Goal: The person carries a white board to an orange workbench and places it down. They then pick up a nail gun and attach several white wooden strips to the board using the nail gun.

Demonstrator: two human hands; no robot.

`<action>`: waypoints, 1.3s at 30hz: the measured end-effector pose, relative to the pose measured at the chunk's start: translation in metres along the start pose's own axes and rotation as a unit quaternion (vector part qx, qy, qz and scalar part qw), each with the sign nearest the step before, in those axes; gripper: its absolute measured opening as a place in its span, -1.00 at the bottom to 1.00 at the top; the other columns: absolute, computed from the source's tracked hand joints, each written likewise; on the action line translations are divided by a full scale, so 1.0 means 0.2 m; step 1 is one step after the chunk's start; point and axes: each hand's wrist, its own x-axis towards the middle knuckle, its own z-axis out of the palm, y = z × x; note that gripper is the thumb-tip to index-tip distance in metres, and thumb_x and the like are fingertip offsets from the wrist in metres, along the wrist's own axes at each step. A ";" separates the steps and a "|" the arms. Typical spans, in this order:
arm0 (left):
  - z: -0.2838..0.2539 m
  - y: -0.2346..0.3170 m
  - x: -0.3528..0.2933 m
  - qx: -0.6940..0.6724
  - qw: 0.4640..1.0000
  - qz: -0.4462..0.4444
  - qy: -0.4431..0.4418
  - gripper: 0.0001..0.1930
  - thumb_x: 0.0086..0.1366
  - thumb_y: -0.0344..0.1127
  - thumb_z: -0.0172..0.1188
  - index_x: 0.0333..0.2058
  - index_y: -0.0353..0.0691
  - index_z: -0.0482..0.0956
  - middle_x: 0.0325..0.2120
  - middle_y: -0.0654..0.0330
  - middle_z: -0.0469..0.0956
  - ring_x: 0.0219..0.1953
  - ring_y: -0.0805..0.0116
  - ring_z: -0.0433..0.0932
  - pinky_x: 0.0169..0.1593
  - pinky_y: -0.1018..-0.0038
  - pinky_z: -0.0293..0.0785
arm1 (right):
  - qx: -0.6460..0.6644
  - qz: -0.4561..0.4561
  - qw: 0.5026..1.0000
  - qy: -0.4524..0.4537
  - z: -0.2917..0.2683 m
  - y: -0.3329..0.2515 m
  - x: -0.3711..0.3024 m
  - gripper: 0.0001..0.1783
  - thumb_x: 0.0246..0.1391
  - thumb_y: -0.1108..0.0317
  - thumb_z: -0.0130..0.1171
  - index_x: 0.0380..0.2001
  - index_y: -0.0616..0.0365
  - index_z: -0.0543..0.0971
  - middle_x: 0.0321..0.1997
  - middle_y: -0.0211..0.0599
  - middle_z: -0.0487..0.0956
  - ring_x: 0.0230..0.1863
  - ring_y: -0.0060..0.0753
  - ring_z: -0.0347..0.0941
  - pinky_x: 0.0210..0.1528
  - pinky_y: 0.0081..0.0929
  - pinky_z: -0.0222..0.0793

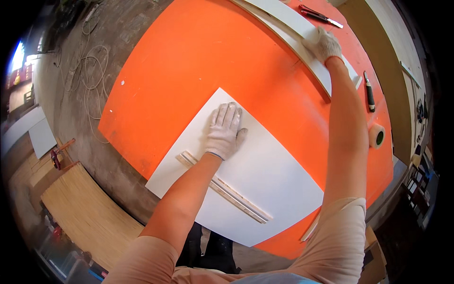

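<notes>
My left hand (224, 131), in a whitish work glove, lies flat with its fingers stretched out on a white rectangular panel (265, 165). Under my left forearm, a narrow strip with pale, wood-like edges (241, 203) rests on that panel, part of it hidden by the arm. My right hand (326, 46), gloved as well, reaches to the far right. Its fingers are curled round the edge of a long white board strip (288, 21), one of several long pieces lying together there. The fingertips are partly hidden.
Both hands work over an orange table (189, 57). Near its right edge lie a red-and-black utility knife (314, 14), a dark-handled knife (370, 97) and a tape roll (377, 136). A cable (90, 71) coils on the floor at left, beyond a stack of wooden boards (90, 213).
</notes>
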 end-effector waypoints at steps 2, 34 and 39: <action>0.01 -0.02 -0.01 -0.006 1.000 0.003 0.008 -0.23 0.28 -0.11 0.37 0.38 -0.41 0.45 0.44 -0.19 0.37 0.54 -0.28 0.22 0.60 -0.20 0.08 | 0.001 -0.029 0.998 0.052 0.02 -0.06 -0.10 -0.02 0.07 -0.38 0.44 0.34 0.12 0.53 0.31 0.10 0.59 0.34 0.19 0.53 0.32 0.05 0.54; 0.07 0.03 -0.05 0.004 0.996 0.046 0.080 -0.30 0.38 -0.11 0.28 0.39 -0.40 0.45 0.46 -0.25 0.36 0.52 -0.33 0.25 0.61 -0.14 0.07 | 0.109 0.005 0.981 0.160 0.09 -0.42 -0.84 -0.08 -0.05 0.09 0.51 0.39 0.09 0.45 -0.02 0.15 0.74 0.09 0.22 0.68 0.22 0.05 0.61; 0.10 0.02 -0.04 0.032 0.994 0.064 0.085 -0.32 0.45 -0.02 0.18 0.39 -0.37 0.47 0.48 -0.23 0.34 0.53 -0.28 0.26 0.61 -0.10 0.08 | 0.126 0.009 0.977 0.171 0.00 -0.31 -1.44 -0.07 -0.05 0.08 0.53 0.40 0.10 0.45 -0.02 0.20 0.75 0.09 0.23 0.69 0.23 0.05 0.61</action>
